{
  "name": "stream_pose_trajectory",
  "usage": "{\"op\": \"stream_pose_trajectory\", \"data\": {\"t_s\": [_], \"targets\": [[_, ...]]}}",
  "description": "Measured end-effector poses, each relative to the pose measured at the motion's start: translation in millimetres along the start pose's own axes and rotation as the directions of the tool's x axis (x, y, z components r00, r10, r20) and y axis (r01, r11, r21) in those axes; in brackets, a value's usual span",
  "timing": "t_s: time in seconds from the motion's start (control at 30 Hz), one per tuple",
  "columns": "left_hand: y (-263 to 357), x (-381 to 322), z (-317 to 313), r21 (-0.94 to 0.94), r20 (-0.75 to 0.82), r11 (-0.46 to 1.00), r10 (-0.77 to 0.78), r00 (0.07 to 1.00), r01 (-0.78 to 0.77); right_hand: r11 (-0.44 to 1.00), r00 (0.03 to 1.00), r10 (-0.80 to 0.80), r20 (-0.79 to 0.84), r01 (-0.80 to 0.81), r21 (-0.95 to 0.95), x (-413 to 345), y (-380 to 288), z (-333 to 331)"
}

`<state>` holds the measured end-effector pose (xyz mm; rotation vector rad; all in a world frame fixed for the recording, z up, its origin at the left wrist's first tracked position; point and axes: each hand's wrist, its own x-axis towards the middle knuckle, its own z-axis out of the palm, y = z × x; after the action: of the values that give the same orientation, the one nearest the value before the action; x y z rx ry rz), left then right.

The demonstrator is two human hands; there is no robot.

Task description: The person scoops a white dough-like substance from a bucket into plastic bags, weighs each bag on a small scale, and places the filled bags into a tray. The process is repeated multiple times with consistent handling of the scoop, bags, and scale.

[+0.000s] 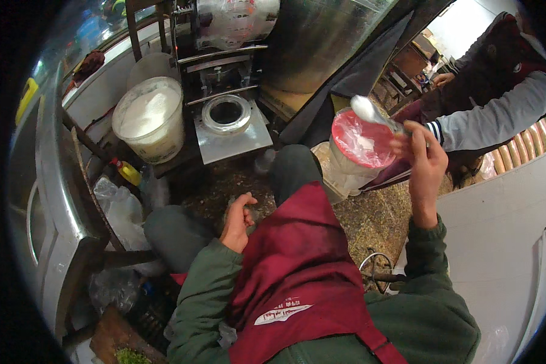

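Note:
My right hand (425, 159) is raised and grips the handle of a spoon (389, 122). A white heap (365, 108) fills its bowl, above the back rim of a red bucket (338, 136). A clear plastic bag (352, 134) lines this bucket, and a little white stuff lies inside. My left hand (237, 220) rests low near my lap, fingers partly curled; whether something clear sits in them is hard to tell. A translucent tub (164, 145) of white powder or granules (148, 111) stands at the front left, apart from both hands.
A cup sealing machine with a film roll (236, 22) stands ahead, its round metal ring (226, 113) on a plate (232, 148). Another person's grey sleeve (496, 118) reaches in from the right. A steel cabinet (66, 214) lines the left, near plastic bags (120, 209) and a yellow bottle (128, 173).

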<state>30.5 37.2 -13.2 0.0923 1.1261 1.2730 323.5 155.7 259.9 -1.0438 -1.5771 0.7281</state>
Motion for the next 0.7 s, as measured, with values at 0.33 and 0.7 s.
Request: {"op": "stream_pose_trajectory", "data": {"t_s": [0.33,0.7], "targets": [[-8.7,11.2,-8.6,0.065,-0.022,0.998,-0.021,1.000,0.022,0.560,0.696,-0.619,0.365,0.716,-0.417,-1.4,-14.3,58.7],[-7.6,13.3,2.6,0.012,-0.126,0.999,0.034,0.991,-0.033,0.746,0.586,-0.629,0.511,0.641,0.183,38.4,5.4,418.9]]}}
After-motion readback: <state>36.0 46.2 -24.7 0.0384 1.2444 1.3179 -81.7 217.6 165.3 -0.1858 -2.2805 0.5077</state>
